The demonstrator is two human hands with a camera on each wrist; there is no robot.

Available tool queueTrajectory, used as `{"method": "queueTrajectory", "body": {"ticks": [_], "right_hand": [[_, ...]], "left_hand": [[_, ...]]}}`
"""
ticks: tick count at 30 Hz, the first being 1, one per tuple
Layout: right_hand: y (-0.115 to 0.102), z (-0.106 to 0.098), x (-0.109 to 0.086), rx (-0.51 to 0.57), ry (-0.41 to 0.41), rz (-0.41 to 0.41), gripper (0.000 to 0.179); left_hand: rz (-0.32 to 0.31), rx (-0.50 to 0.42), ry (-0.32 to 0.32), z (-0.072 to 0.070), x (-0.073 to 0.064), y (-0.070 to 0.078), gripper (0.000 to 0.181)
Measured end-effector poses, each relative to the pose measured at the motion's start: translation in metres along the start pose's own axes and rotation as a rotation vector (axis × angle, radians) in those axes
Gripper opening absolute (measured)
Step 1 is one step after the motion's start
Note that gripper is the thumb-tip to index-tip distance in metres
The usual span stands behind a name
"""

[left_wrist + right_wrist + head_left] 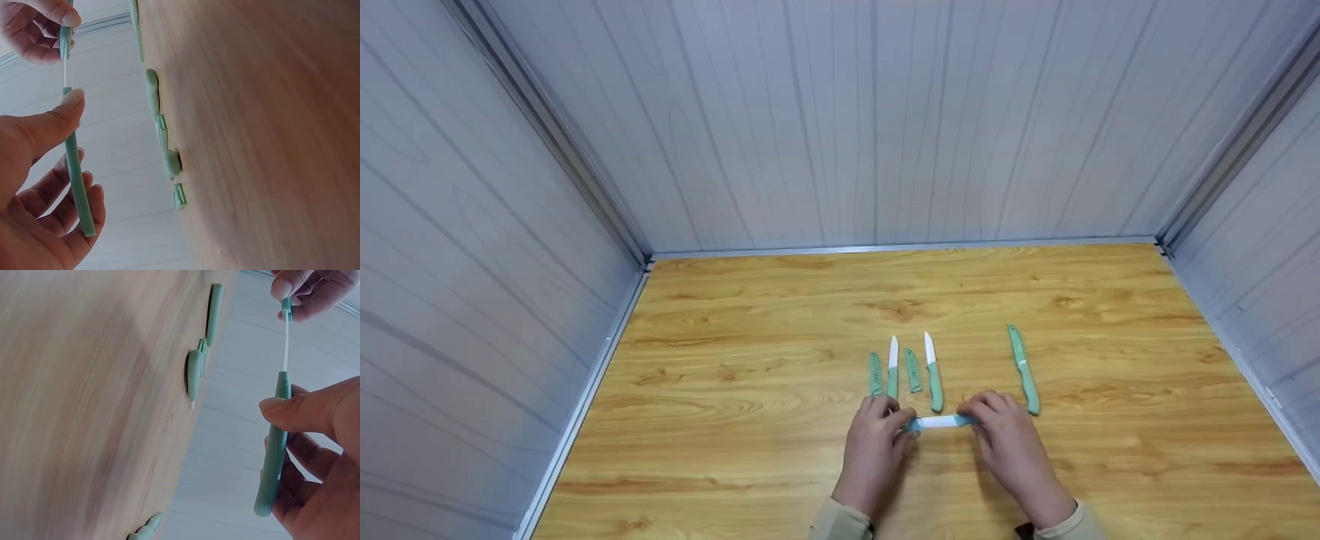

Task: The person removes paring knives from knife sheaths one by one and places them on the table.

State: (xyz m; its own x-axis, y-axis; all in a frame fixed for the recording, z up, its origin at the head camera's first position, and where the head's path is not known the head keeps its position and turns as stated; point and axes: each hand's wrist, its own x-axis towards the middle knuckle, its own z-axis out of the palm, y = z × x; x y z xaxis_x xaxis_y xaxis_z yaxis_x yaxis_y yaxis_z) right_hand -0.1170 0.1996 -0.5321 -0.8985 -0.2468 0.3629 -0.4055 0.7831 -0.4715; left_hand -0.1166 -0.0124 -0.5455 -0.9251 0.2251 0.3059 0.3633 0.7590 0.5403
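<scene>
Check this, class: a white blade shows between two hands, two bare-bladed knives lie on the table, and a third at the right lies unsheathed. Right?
No: the head view shows the third knife with a green sheath over its blade. The rest stands: a white blade shows between the left hand and right hand, and two bare-bladed knives lie on the table.

Left sheath point(875, 373): it carries small dark marks; they are too small for reading.
Second sheath point(913, 370): similar marks on its face; letters or pattern, one cannot tell.
Sheathed knife point(1023, 370): no word can be read on it.
Held knife point(938, 422): no text is readable here either.
All views: no brand or number is readable.
</scene>
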Motion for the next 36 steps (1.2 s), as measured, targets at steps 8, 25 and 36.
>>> {"method": "queueTrajectory", "body": {"ticks": [8,25,36], "right_hand": [[0.0032,0.0003,-0.0006,-0.009,0.043,-0.051,0.035],[0.0080,-0.0024,-0.0012,-0.020,0.065,-0.031,0.037],[0.0079,-0.0021,-0.0037,-0.030,0.042,-0.018,0.035]], "left_hand": [[0.034,-0.016,0.043,-0.0004,-0.0001,-0.0032,0.014],[-0.036,-0.042,0.057,-0.0042,-0.0015,-0.0087,0.017],[-0.067,-0.121,0.065,-0.0041,-0.0018,-0.0092,0.019]]}}
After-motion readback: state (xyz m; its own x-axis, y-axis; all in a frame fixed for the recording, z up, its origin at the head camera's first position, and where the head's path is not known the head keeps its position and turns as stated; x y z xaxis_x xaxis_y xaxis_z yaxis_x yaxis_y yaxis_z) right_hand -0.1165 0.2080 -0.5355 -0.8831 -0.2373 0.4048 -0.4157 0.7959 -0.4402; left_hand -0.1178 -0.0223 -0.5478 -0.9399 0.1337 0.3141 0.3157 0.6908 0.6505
